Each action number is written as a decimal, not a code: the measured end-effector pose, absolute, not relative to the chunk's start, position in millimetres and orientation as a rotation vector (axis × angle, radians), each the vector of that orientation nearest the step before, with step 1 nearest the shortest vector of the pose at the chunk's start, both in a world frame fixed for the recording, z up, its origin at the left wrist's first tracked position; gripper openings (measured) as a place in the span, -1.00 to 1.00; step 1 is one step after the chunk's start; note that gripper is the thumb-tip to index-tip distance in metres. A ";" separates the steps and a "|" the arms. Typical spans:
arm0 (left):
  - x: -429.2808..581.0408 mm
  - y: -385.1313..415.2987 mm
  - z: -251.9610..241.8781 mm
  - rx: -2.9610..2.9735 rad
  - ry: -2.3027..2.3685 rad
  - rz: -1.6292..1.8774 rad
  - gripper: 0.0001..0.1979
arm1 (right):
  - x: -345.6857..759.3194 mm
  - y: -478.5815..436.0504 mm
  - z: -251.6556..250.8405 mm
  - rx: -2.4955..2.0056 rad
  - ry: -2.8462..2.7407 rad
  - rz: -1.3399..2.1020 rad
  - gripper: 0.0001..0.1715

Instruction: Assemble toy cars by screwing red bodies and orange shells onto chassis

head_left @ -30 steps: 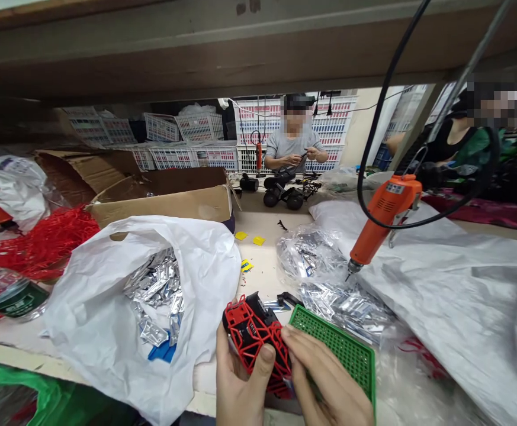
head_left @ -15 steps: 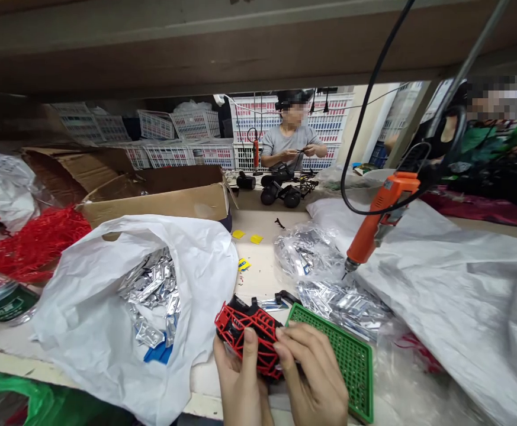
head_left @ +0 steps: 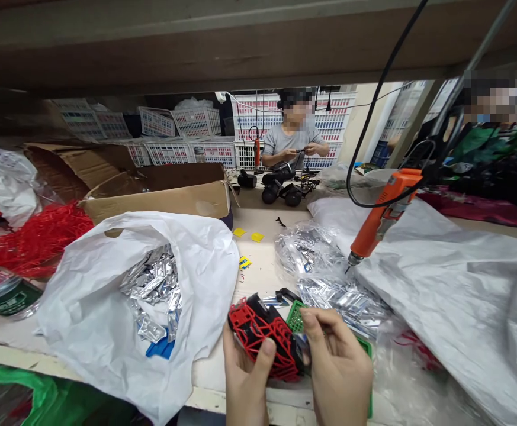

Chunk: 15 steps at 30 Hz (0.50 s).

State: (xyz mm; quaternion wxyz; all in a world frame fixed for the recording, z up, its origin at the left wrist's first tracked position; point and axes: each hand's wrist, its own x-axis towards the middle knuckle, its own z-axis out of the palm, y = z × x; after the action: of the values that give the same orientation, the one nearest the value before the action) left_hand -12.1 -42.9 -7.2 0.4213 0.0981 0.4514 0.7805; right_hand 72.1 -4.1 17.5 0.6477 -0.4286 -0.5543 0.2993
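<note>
My left hand (head_left: 249,373) is wrapped round a toy car body (head_left: 265,337), black with a red lattice frame, tilted above the table's front edge. Its thumb presses on the red bars. At the car body's right end my right hand (head_left: 340,361) is closed, fingertips pinched together; a small blurred piece shows beside them, too unclear to name. Partly hidden behind that hand lies a green perforated tray (head_left: 294,316) with small metal bits in it. A small black part (head_left: 287,294) rests just beyond the car body.
A white sack (head_left: 209,260) of silvery pieces lies left, before a cardboard box (head_left: 160,204). An orange electric screwdriver (head_left: 380,222) hangs right, above clear bags of silvery parts (head_left: 342,296). A bottle (head_left: 7,296) lies far left. A co-worker (head_left: 291,136) sits opposite.
The car body has turned and moved slightly right in my left hand. My right hand has gone from its red bars to its right end, covering more of the green tray.
</note>
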 end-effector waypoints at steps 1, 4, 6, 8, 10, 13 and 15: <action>-10.5 -44.3 -8.6 0.274 1.114 1.941 -0.03 | 68.8 -2.6 24.8 -0.971 -1.211 0.747 -0.77; -8.6 -46.3 -10.4 0.285 1.111 1.943 0.05 | 58.4 1.0 36.3 -0.940 -1.221 0.864 -0.74; -9.1 -45.5 -10.2 0.281 1.112 1.970 0.06 | 54.0 3.2 33.5 -0.948 -1.302 0.852 -0.76; -9.9 -43.8 -10.4 0.297 1.113 1.996 0.02 | 52.8 6.1 25.6 -0.969 -1.375 0.794 -0.84; -10.4 -42.6 -12.1 0.311 1.118 2.011 -0.02 | 53.7 9.7 18.0 -0.968 -1.416 0.814 -0.84; -10.6 -41.9 -16.1 0.313 1.136 2.002 -0.01 | 55.5 13.4 15.2 -0.946 -1.344 0.978 -0.73; -10.3 -42.0 -17.3 0.313 1.135 1.995 0.01 | 56.4 13.2 18.5 -0.950 -1.261 1.056 -0.67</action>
State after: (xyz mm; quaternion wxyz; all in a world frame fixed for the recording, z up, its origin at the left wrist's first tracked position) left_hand -10.3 -42.0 -17.3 0.4008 0.1238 0.4490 0.7890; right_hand 56.4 13.2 18.5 0.5819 -0.4067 -0.5399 0.4522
